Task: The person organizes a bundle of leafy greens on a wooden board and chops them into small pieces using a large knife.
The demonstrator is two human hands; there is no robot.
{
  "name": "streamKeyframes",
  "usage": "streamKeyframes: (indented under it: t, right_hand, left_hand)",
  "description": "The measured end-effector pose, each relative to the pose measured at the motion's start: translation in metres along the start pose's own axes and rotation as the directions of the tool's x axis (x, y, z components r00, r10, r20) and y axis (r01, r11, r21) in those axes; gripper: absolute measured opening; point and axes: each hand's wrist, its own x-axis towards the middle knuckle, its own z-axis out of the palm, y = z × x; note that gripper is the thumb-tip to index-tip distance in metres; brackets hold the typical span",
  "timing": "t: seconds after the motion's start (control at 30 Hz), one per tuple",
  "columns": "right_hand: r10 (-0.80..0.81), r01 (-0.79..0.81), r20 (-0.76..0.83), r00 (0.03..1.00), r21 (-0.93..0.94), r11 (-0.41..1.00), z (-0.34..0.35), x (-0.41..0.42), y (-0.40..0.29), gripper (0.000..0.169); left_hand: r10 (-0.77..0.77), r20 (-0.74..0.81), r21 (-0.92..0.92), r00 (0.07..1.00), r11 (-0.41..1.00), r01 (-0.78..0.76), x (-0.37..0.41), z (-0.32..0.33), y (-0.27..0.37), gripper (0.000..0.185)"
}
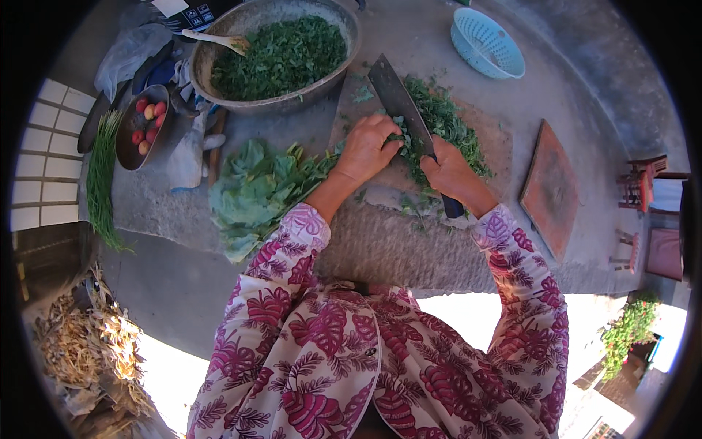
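My right hand [454, 167] grips the dark handle of a cleaver [401, 99]. Its broad blade slants up and to the left, its edge hidden among greens. Just left of the blade, my left hand [368, 141] presses leafy greens with curled fingers against a worn board [499, 137]. Chopped greens [447, 123] lie in a heap on the blade's right side. Below my left forearm rests a bunch of large whole leaves [258, 186]. A big metal basin [274, 101] beyond my left hand holds chopped greens [290, 55] and a light-coloured spoon or ladle [214, 38].
A bowl [127, 151] of red and yellowish fruit stands at left, beside long thin green stalks [101, 175]. A plastic bag [131, 55] lies behind it. Right of the board are a light-blue plastic colander [485, 46] and a reddish square slab [551, 189]. The stone counter's rough edge [406, 252] runs before me.
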Motion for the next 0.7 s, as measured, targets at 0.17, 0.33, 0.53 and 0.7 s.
streamKeyframes:
  t: [0.17,0.33,0.53,0.7]
  right_hand:
    - [-0.076,0.069,-0.096,0.992,-0.083,0.994,0.017,0.013,0.006,0.025]
    - [-0.027,0.023,-0.09,0.996,-0.036,0.999,0.0,0.004,-0.009,0.024]
    - [0.005,-0.013,-0.07,0.998,-0.113,0.994,-0.026,-0.025,-0.032,0.024]
    - [0.017,-0.013,0.032,0.999,-0.127,0.992,-0.028,-0.041,-0.026,0.022]
  left_hand:
    - [-0.006,-0.024,0.01,1.0,1.0,0.006,-0.001,-0.003,-0.005,0.018]
    - [0.074,-0.116,0.062,0.99,0.996,-0.067,-0.003,0.001,-0.004,0.02]
    - [0.04,-0.151,0.09,0.988,0.996,-0.027,-0.004,0.003,-0.003,0.024]
    - [0.03,-0.136,0.059,0.99,0.998,-0.022,-0.004,0.001,-0.001,0.021]
